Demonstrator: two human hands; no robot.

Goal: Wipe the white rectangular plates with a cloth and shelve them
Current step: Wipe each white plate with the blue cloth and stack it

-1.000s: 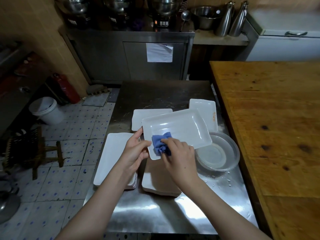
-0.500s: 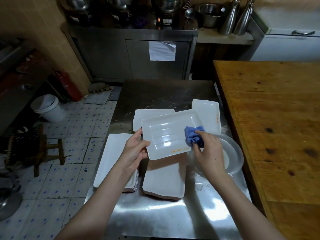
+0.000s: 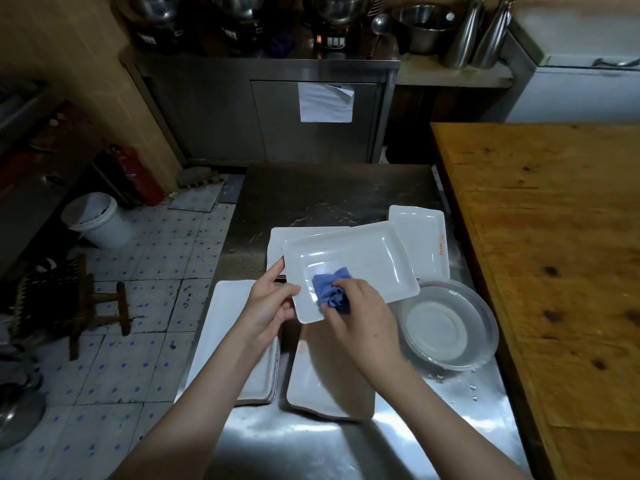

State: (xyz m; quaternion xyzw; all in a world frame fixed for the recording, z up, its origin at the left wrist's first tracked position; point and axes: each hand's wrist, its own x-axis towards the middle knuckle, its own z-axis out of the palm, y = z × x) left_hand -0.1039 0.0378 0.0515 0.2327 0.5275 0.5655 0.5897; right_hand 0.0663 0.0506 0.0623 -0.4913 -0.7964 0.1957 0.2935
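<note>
The left hand (image 3: 268, 306) pinches the plate (image 3: 349, 268) by its near-left edge, holding it tilted above the stacks (image 3: 239, 341). The right hand (image 3: 360, 317) grips the bunched cloth (image 3: 331, 292) on the near corner (the rim too, probably); sweep firmly across, steadying the plate.

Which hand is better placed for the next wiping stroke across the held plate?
Right. The right hand presses the blue cloth onto the plate; the left hand grips the plate's left edge, probably needed to steady it.

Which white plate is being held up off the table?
The plate gripped by the left hand, with the cloth pressed on it; the others lie flat on the table.
</note>
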